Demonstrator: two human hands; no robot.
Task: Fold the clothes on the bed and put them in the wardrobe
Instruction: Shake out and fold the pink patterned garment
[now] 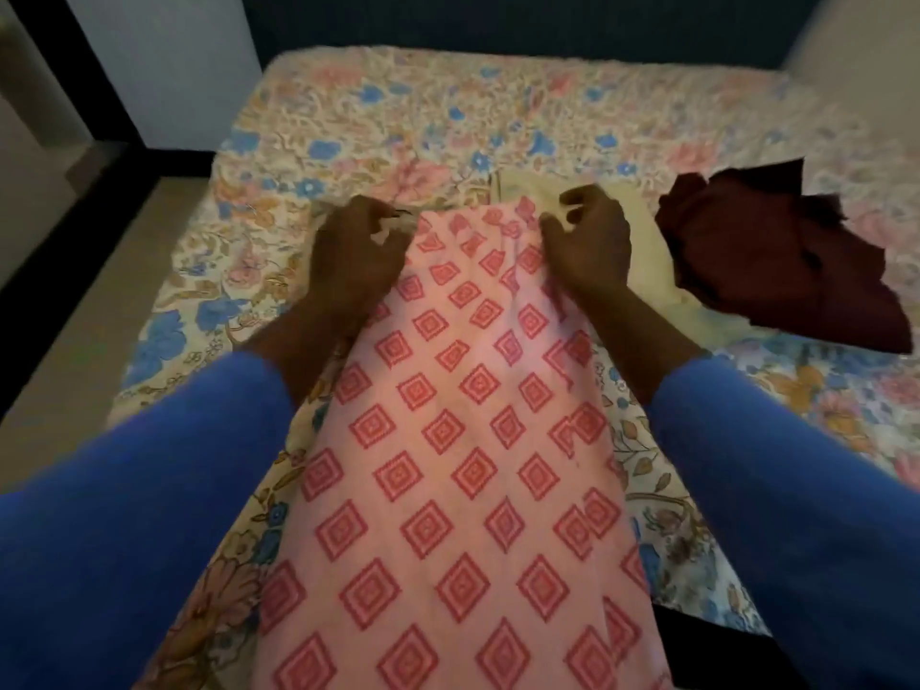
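A long pink garment point(448, 465) with red diamond print lies lengthwise down the middle of the bed, from the near edge to the centre. My left hand point(356, 246) holds its far left corner with curled fingers. My right hand point(590, 239) pinches its far right corner. A cream garment point(642, 241) lies flat under and beyond my right hand. A crumpled maroon garment point(776, 256) sits to the right of it. Both arms wear blue sleeves.
The bed carries a floral sheet point(398, 117) in pink, blue and orange. A dark floor strip point(64, 261) runs along the bed's left side. A white wall panel point(174, 57) stands at the back left. No wardrobe shows.
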